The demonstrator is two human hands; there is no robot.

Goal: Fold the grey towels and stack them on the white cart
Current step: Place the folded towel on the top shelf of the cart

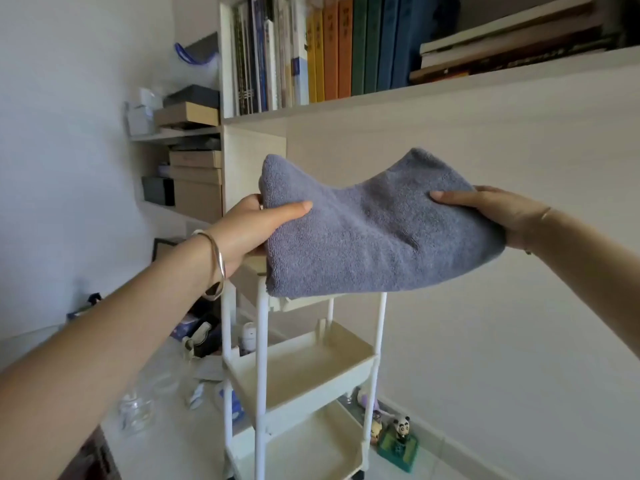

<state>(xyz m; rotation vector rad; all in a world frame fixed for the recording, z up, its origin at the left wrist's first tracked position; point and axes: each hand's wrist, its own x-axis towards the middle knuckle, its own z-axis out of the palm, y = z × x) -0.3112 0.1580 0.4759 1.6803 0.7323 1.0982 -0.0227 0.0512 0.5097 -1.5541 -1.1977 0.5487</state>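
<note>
A folded grey towel (pixel 374 230) hangs in the air above the white cart (pixel 304 372), held flat between both hands. My left hand (pixel 252 226) grips its left edge, thumb on top and fingers underneath. At the right edge, my right hand (pixel 498 213) grips it the same way. The towel hides the cart's top tier. The cart's middle and lower trays hold nothing that I can see.
A white bookshelf (pixel 381 98) full of books runs along the wall above the cart. Boxes (pixel 197 181) are stacked on shelves at left. A white table (pixel 166 410) with glass jars and clutter stands left of the cart. Small figurines (pixel 398 434) sit on the floor at right.
</note>
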